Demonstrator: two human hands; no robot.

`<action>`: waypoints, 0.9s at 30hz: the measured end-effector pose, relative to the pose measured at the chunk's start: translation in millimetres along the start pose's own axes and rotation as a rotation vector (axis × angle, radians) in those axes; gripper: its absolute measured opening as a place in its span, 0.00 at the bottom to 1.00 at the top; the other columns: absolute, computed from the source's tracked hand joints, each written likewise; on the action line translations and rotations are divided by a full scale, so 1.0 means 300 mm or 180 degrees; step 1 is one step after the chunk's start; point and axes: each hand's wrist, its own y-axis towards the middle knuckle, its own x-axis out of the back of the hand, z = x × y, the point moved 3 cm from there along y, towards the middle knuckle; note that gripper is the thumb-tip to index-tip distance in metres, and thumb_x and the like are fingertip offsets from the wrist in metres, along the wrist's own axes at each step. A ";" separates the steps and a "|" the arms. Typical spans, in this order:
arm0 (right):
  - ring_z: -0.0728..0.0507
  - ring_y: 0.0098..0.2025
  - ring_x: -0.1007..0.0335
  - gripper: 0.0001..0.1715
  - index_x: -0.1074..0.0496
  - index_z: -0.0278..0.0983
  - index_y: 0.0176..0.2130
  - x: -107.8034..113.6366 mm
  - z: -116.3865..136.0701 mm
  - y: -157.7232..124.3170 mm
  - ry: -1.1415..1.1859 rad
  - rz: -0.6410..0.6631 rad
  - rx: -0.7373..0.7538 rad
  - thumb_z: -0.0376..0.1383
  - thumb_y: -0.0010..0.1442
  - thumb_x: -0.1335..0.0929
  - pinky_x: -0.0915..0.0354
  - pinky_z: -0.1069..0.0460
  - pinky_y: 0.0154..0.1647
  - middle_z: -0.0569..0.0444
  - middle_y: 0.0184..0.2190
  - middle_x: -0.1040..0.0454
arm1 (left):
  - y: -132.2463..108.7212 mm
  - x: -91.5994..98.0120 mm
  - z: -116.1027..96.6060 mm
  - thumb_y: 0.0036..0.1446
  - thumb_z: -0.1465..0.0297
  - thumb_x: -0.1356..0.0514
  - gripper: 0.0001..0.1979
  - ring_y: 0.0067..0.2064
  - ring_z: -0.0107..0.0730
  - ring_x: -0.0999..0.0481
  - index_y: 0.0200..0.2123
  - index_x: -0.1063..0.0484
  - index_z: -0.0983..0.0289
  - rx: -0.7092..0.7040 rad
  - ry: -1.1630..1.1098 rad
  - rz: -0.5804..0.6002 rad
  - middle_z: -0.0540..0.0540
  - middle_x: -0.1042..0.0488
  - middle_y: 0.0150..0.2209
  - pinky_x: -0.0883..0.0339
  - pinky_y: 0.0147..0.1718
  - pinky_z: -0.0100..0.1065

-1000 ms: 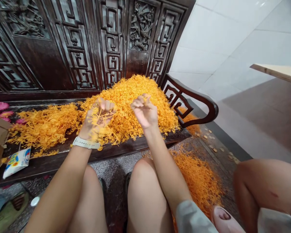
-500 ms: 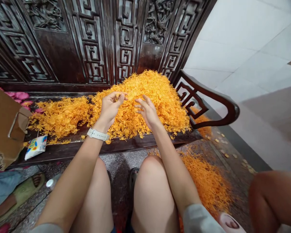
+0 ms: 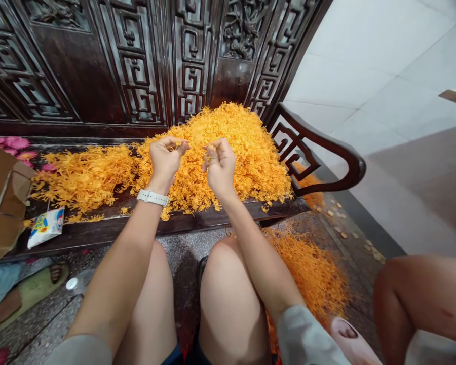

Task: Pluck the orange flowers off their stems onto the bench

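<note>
- Two hands sit close together just above the near slope of the tall orange heap (image 3: 247, 142): the left hand (image 3: 166, 157) and the right hand (image 3: 220, 163), wrists lifted and palms turned in toward one another.
- The right hand is pinched on a few orange strands (image 3: 208, 152), thumb against fingertips. I'd say so fine a grip suits stuff this thin and light.
- The left hand is curled closed too, thumb meeting forefinger. Whether anything sits inside the curl I cannot tell from where I stand.
- A white watch (image 3: 152, 197) rides the left wrist on the near side of the heap, above the front edge of the bench (image 3: 213, 219).
- The heap is banked against the carved backrest (image 3: 137, 61) behind it and the armrest (image 3: 319, 157) to its right. These seem to keep it from sliding off.
- Left of the heap lies a flatter spread (image 3: 85, 175) of the same strands, running into its foot. It looks like a thinner lot laid out beside the thick one.
- Below the heap and to its right, a further pile (image 3: 311, 274) lies on the floor (image 3: 186, 246) beside the person's right leg, within an easy drop of the hands.
- Far left of the heap sit a small printed packet (image 3: 45, 226) and a cardboard box (image 3: 3, 203), well apart from the hands.
- Right of the heap and nearer to me, another person's knee (image 3: 421, 299) shows.
</note>
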 end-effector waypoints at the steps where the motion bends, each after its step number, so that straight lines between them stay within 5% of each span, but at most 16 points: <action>1: 0.49 0.31 0.41 0.14 0.36 0.42 0.38 -0.015 0.032 -0.016 -0.0134 0.0082 0.0158 0.46 0.75 0.34 0.39 0.52 0.32 0.57 0.34 0.34 | 0.010 0.000 0.004 0.50 0.72 0.23 0.09 0.33 0.29 0.21 0.27 0.21 0.61 0.0089 -0.0163 -0.0068 0.52 0.19 0.31 0.27 0.34 0.32; 4: 0.48 0.31 0.41 0.12 0.34 0.42 0.40 -0.031 0.115 -0.059 -0.0611 0.0022 0.0655 0.42 0.77 0.37 0.41 0.49 0.34 0.57 0.32 0.35 | 0.011 -0.034 -0.012 0.50 0.75 0.25 0.10 0.32 0.24 0.22 0.26 0.23 0.63 0.0186 -0.0504 -0.0248 0.50 0.19 0.30 0.28 0.33 0.30; 9: 0.46 0.28 0.41 0.13 0.29 0.43 0.38 -0.026 0.207 -0.106 -0.1139 -0.0382 0.1033 0.41 0.75 0.38 0.41 0.46 0.33 0.56 0.30 0.35 | 0.018 -0.104 -0.031 0.66 0.78 0.42 0.14 0.38 0.20 0.20 0.27 0.23 0.70 0.0480 -0.0847 -0.0136 0.50 0.21 0.29 0.34 0.37 0.33; 11: 0.45 0.28 0.38 0.13 0.26 0.46 0.37 -0.030 0.271 -0.137 -0.1028 -0.0657 0.1183 0.43 0.73 0.35 0.37 0.45 0.33 0.55 0.30 0.33 | 0.052 -0.056 -0.009 0.59 0.83 0.38 0.10 0.36 0.21 0.21 0.27 0.25 0.67 0.0744 -0.0856 -0.0480 0.49 0.20 0.30 0.32 0.36 0.30; 14: 0.42 0.27 0.34 0.11 0.21 0.58 0.39 -0.012 0.385 -0.199 -0.0645 -0.1645 0.1747 0.46 0.71 0.34 0.33 0.42 0.31 0.55 0.27 0.33 | 0.103 0.083 0.029 0.50 0.86 0.35 0.12 0.30 0.23 0.24 0.25 0.28 0.63 0.1124 -0.0734 -0.1419 0.50 0.20 0.31 0.34 0.28 0.28; 16: 0.41 0.29 0.31 0.14 0.21 0.64 0.43 0.014 0.413 -0.212 -0.0557 -0.2122 0.2063 0.46 0.73 0.35 0.32 0.40 0.33 0.55 0.29 0.33 | 0.122 0.147 0.025 0.52 0.83 0.33 0.11 0.31 0.25 0.23 0.27 0.27 0.62 0.0900 -0.0705 -0.1489 0.51 0.19 0.32 0.33 0.28 0.28; 19: 0.38 0.48 0.24 0.16 0.22 0.57 0.54 0.053 0.323 -0.125 -0.1296 -0.1406 0.1557 0.42 0.73 0.36 0.28 0.36 0.53 0.50 0.49 0.27 | 0.111 0.145 -0.022 0.55 0.81 0.31 0.08 0.36 0.27 0.20 0.30 0.21 0.62 0.0173 -0.0483 -0.0919 0.52 0.17 0.33 0.28 0.36 0.30; 22: 0.25 0.73 0.43 0.28 0.28 0.38 0.62 0.097 0.119 -0.022 -0.1887 -0.0245 0.0090 0.41 0.66 0.28 0.49 0.28 0.74 0.33 0.72 0.46 | 0.072 0.094 -0.059 0.52 0.85 0.30 0.09 0.35 0.27 0.19 0.29 0.18 0.66 -0.0066 -0.0115 -0.0532 0.50 0.17 0.30 0.28 0.40 0.32; 24: 0.24 0.76 0.50 0.37 0.31 0.35 0.64 0.126 0.023 0.005 -0.1628 -0.0135 -0.0508 0.47 0.63 0.25 0.54 0.28 0.76 0.30 0.75 0.51 | 0.050 0.078 -0.071 0.50 0.85 0.29 0.09 0.35 0.28 0.19 0.28 0.17 0.66 -0.0182 0.0098 -0.0382 0.49 0.17 0.29 0.29 0.41 0.34; 27: 0.33 0.64 0.33 0.41 0.38 0.42 0.69 0.138 -0.002 0.007 -0.1075 -0.0205 -0.0448 0.55 0.67 0.28 0.37 0.37 0.67 0.37 0.73 0.42 | 0.025 0.085 -0.081 0.52 0.81 0.28 0.08 0.36 0.33 0.19 0.29 0.15 0.62 -0.0593 0.0618 -0.0067 0.49 0.15 0.31 0.30 0.42 0.37</action>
